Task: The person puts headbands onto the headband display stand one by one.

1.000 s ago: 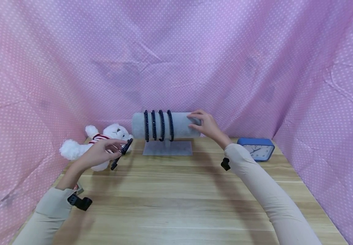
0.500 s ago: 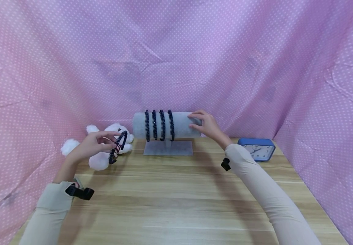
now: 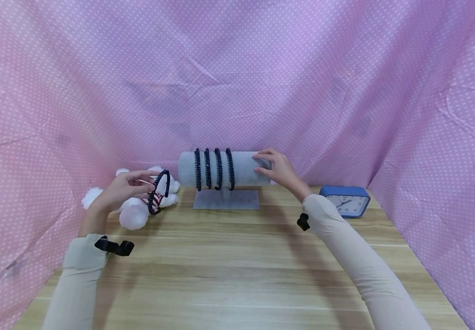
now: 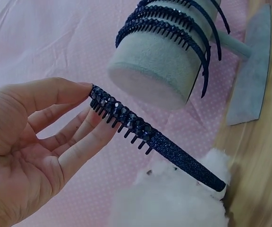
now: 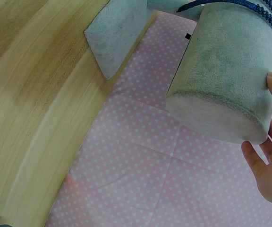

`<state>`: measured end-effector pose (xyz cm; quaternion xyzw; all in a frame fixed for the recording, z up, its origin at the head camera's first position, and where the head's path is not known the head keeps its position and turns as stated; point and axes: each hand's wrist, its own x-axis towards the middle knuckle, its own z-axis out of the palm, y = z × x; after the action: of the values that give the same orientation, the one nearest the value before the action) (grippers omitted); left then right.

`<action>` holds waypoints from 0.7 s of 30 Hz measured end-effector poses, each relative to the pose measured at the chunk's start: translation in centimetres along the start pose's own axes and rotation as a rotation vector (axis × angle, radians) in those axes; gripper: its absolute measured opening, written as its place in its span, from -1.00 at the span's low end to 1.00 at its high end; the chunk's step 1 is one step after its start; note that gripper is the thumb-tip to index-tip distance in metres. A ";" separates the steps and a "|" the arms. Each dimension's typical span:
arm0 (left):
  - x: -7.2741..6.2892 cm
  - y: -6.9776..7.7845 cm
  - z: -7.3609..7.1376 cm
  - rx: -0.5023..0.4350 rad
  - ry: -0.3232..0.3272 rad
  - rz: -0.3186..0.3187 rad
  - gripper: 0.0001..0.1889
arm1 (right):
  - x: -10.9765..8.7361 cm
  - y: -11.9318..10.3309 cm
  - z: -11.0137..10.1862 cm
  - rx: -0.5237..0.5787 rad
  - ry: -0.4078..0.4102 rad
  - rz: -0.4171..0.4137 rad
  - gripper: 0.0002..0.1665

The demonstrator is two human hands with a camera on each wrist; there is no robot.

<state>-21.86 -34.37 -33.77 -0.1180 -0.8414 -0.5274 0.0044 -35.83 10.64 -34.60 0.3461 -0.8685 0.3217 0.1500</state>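
Note:
My left hand (image 3: 117, 191) pinches a dark headband (image 4: 122, 114) between thumb and fingers, left of the grey roll stand (image 3: 245, 169). Faceted beads cover part of the band, and comb teeth line its inner side. Its far arm slants down past the roll's end in the left wrist view. Several similar dark headbands (image 3: 219, 169) sit side by side around the left half of the roll. At the roll's right end, my right hand (image 3: 281, 170) holds it with thumb and fingers spread on the padded surface (image 5: 225, 71).
Behind the left hand a white plush toy (image 3: 133, 217) in a red-striped top lies on the wooden table (image 3: 237, 261). A blue alarm clock (image 3: 349, 201) stands at the right. Pink dotted cloth (image 3: 237, 82) encloses the back and sides.
My left hand has risen a little, lifting the headband and turning it so its curve faces up. The right hand stays at the roll's end.

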 end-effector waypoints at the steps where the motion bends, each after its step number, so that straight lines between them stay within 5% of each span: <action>1: 0.1 -0.1 -0.1 -0.008 0.001 -0.007 -0.46 | 0.0 0.0 0.0 0.001 -0.001 0.001 -0.51; 7: 0.8 -0.5 -0.3 -0.044 0.016 -0.036 -0.44 | 0.0 0.0 0.0 0.017 0.001 0.006 -0.51; 21: 3.5 1.2 1.6 -0.076 0.139 -0.065 -0.42 | -0.2 -0.2 0.0 0.014 0.008 0.006 -0.51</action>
<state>-24.83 -31.73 -32.98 -0.0539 -0.8218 -0.5657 0.0413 -35.57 10.63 -34.62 0.3432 -0.8665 0.3298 0.1502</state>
